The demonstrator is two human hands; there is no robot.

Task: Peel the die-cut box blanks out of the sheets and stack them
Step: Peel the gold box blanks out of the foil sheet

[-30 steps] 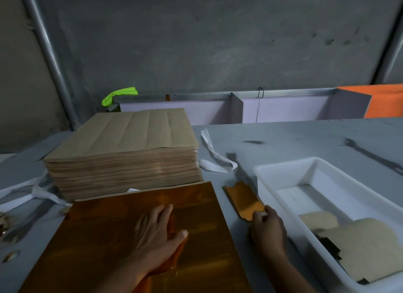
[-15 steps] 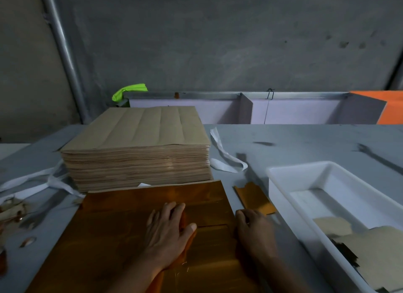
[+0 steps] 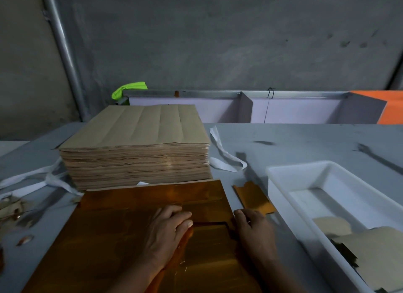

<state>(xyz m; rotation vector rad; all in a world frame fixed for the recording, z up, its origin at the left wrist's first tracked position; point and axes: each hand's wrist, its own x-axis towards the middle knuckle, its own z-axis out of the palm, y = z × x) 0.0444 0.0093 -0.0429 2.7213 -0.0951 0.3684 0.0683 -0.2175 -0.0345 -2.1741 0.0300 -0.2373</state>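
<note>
A glossy gold sheet lies flat on the grey table at the near edge, and everything else is placed from it. The left hand rests on the sheet's middle, palm down, fingers nearly straight and thumb pressed flat, grasping nothing. Just right of that thumb, a die-cut blank shows as a stepped outline in the sheet, still lying in its plane. The right hand sits at the sheet's right edge beside this blank with its fingers bent downward. Whether they pinch the card or only touch it cannot be told.

Off the sheet's far right corner, a small pile of freed gold blanks lies on the table. Right of the sheet stands a white tray holding brown offcuts. Behind the sheet, touching its far edge, rises a thick stack of brown sheets, brown side up. A white strap curls beyond the sheet's far right corner, next to that stack.
</note>
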